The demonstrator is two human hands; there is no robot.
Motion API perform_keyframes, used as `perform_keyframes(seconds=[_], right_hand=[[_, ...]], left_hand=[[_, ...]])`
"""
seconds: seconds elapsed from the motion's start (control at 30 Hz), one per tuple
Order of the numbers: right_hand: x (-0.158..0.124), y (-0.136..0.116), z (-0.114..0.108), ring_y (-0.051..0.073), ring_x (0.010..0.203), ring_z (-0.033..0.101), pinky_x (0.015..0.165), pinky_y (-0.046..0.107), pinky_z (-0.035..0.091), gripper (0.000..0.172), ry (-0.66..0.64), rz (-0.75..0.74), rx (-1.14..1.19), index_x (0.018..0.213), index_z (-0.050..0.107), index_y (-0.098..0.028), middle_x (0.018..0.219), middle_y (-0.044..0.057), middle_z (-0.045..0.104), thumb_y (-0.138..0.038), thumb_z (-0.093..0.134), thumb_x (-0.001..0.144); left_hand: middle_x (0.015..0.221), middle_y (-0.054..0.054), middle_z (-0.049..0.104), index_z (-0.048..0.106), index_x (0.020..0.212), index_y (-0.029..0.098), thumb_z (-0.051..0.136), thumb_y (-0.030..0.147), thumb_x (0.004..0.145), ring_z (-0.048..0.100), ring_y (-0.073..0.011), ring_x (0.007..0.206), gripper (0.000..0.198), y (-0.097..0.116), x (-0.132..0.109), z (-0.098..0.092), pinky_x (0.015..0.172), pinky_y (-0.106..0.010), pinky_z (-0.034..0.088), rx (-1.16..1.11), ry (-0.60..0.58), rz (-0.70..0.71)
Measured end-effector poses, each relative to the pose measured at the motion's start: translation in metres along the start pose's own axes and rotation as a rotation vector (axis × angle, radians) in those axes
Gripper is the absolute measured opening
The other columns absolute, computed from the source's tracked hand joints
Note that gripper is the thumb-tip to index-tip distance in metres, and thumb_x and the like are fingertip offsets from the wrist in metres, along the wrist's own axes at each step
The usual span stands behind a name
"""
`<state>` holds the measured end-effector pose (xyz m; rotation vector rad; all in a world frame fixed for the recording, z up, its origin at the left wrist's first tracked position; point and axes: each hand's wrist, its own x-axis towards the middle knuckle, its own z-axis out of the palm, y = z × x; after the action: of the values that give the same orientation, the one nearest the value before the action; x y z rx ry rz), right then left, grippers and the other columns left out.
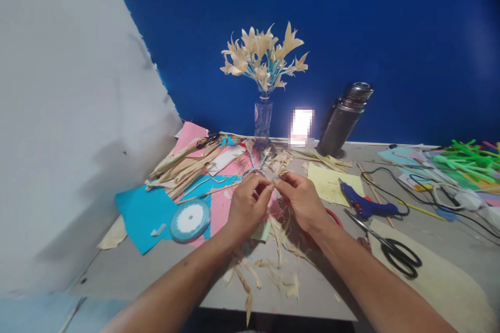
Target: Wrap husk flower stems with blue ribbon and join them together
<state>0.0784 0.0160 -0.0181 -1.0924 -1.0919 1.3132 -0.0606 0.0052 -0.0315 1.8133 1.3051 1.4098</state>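
A tiny, indistinct piece (pixel 272 182) is pinched between the closed fingers of the left hand (pixel 249 203) and right hand (pixel 303 199) — above curled, papery scraps (pixel 250 270). Beyond, cream, pointed-petalled flowers (pixel 262 47) are held in a clear bottle (pixel 263 122); the grey bench (pixel 125 276) is backed by a blue wall (pixel 195 26).

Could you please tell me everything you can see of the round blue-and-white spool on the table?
The round blue-and-white spool has a white disc face with a small central hole and a pale-blue rim; what is wound around it looks like ribbon or tape. It lies flat over a bright blue paper sheet, left of the person's bare left hand, which does not touch it.
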Motion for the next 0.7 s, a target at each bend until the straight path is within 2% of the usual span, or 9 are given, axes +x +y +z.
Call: perform_keyframes(seconds=[0.1, 0.17, 0.27, 0.33, 0.47, 0.63, 0.7], right_hand=[[0.003, -0.003, -0.006, 0.008, 0.051, 0.035, 0.048, 0.025, 0.026, 0.029, -0.083, 0.020, 0.068, 0.068, 0.062, -0.018, 0.059, -0.007, 0.049, -0.040, 0.081, 0.065], [0.004, -0.002, -0.009, 0.008, 0.051, 0.037, 0.047, 0.024, 0.026, 0.032, -0.120, 0.052, 0.130, 0.069, 0.061, -0.018, 0.062, -0.006, 0.051, -0.040, 0.084, 0.063], [0.006, 0.001, -0.011, 0.008, 0.052, 0.040, 0.046, 0.023, 0.028, 0.032, -0.178, 0.076, 0.154, 0.071, 0.062, -0.018, 0.066, -0.004, 0.055, -0.041, 0.084, 0.065], [0.007, 0.003, -0.012, 0.008, 0.053, 0.040, 0.046, 0.023, 0.029, 0.032, -0.181, 0.071, 0.158, 0.071, 0.063, -0.018, 0.067, -0.004, 0.055, -0.040, 0.085, 0.064], [0.007, 0.004, -0.012, 0.007, 0.052, 0.036, 0.045, 0.021, 0.024, 0.033, -0.158, 0.080, 0.214, 0.069, 0.062, -0.018, 0.066, -0.005, 0.052, -0.036, 0.088, 0.059], [0.003, 0.003, -0.009, 0.009, 0.053, 0.047, 0.049, 0.023, 0.032, 0.036, -0.195, 0.176, 0.264, 0.069, 0.061, -0.019, 0.065, -0.004, 0.057, -0.036, 0.089, 0.056], [0.003, 0.003, -0.008, 0.010, 0.053, 0.050, 0.049, 0.023, 0.034, 0.037, -0.204, 0.183, 0.264, 0.070, 0.060, -0.019, 0.064, -0.004, 0.058, -0.037, 0.089, 0.056]], left_hand=[[0.073, -0.001, 0.062, 0.062, 0.078, 0.018, 0.062, 0.034, 0.085, 0.058, -0.0140, 0.067, 0.018, 0.000, 0.006, -0.004, 0.064, -0.026, 0.048, -0.462, -0.080, -0.369], [0.073, -0.003, 0.063, 0.062, 0.078, 0.016, 0.066, 0.038, 0.082, 0.061, -0.0145, 0.067, 0.023, 0.000, 0.009, -0.006, 0.063, -0.027, 0.050, -0.738, -0.194, -0.591], [0.074, -0.005, 0.064, 0.064, 0.080, 0.013, 0.071, 0.038, 0.079, 0.063, -0.0141, 0.063, 0.026, 0.002, 0.011, -0.010, 0.061, -0.027, 0.053, -0.976, -0.384, -0.781], [0.069, -0.003, 0.062, 0.064, 0.081, 0.013, 0.075, 0.032, 0.076, 0.059, -0.0114, 0.056, 0.023, 0.001, 0.011, -0.011, 0.056, -0.025, 0.051, -1.023, -0.404, -0.808], [0.060, 0.002, 0.056, 0.064, 0.085, 0.015, 0.081, 0.020, 0.070, 0.052, -0.0072, 0.049, 0.024, -0.002, 0.011, -0.011, 0.047, -0.017, 0.043, -1.086, -0.359, -0.774], [0.064, 0.003, 0.053, 0.064, 0.086, 0.014, 0.082, 0.016, 0.067, 0.039, -0.0010, 0.043, 0.027, 0.001, 0.008, -0.010, 0.041, -0.013, 0.029, -1.219, -0.564, -0.820], [0.065, 0.003, 0.054, 0.063, 0.085, 0.013, 0.083, 0.018, 0.066, 0.038, -0.0008, 0.043, 0.028, 0.002, 0.007, -0.009, 0.040, -0.014, 0.029, -1.190, -0.582, -0.812]])
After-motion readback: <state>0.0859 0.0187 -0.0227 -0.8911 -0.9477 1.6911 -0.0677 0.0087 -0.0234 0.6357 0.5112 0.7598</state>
